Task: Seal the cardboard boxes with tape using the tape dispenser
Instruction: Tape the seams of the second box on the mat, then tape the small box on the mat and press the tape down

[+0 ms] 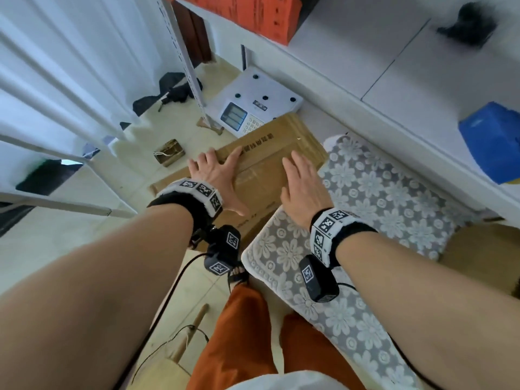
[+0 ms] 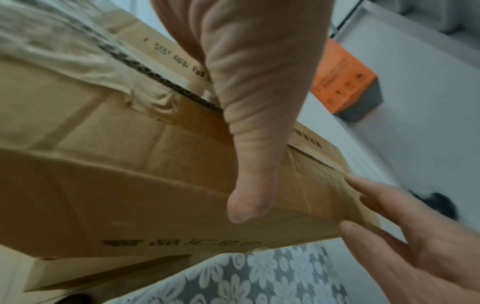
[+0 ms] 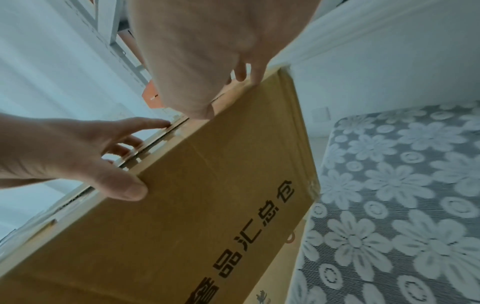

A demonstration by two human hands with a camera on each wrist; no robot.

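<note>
A brown cardboard box (image 1: 281, 136) with black printed characters stands on the floor, its top flaps folded down. My left hand (image 1: 216, 175) lies flat on the left part of the top, fingers spread, thumb reaching toward me. My right hand (image 1: 302, 181) presses flat on the right part. In the left wrist view the thumb (image 2: 249, 164) rests on the box (image 2: 116, 174), and crumpled old tape (image 2: 78, 61) clings near the flap seam. The right wrist view shows the box side (image 3: 207, 216) with my left hand (image 3: 78, 156) at its top edge. No tape dispenser is in view.
A white weighing scale (image 1: 253, 108) sits just beyond the box. A grey floral cushion (image 1: 380, 220) touches its right side. White shelves on the right hold a blue box (image 1: 492, 142) and an orange box (image 1: 253, 15). A white rack (image 1: 56, 153) stands left. Flat cardboard (image 1: 166, 184) lies underneath.
</note>
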